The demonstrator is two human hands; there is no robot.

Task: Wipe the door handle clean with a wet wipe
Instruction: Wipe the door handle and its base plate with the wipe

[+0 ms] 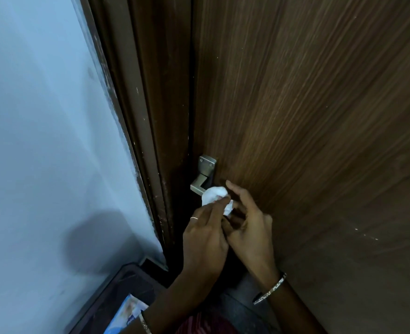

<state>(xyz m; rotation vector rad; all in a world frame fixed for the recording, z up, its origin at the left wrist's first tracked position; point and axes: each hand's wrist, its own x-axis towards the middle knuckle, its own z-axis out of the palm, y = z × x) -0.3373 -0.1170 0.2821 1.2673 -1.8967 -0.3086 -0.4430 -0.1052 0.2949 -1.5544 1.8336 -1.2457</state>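
A silver lever door handle with a screwed metal plate sits on the dark wooden door. A crumpled white wet wipe is pressed against the lever's lower end. My left hand, with a ring on one finger, pinches the wipe from below. My right hand is just to the right, its fingers spread and curled near the wipe, the fingertips close to the door. Part of the lever is hidden behind the wipe and my fingers.
The brown door frame runs along the left of the door, next to a pale blue wall. A dark stool or bin stands at the bottom left with a blue wipes packet on it.
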